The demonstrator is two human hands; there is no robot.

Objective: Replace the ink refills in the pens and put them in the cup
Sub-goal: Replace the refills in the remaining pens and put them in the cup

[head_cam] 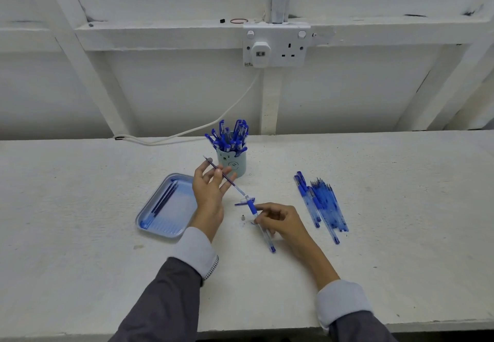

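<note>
Pens with clear plastic barrels and blue caps were packed upright in a pale teal cylindrical cup printed with a bear face, near the back edge of the rough white bench. Just in front of the cup, a thin dark ink refill was pinched between the spread fingertips of the left hand. A clear plastic pen barrel with a blue grip was held slanted by the curled fingers of the right hand. A loose blue cap and a small metal tip lay beside it. More refills lay in a glossy blue rounded tray to the left; further pens were heaped toward the right edge.
</note>
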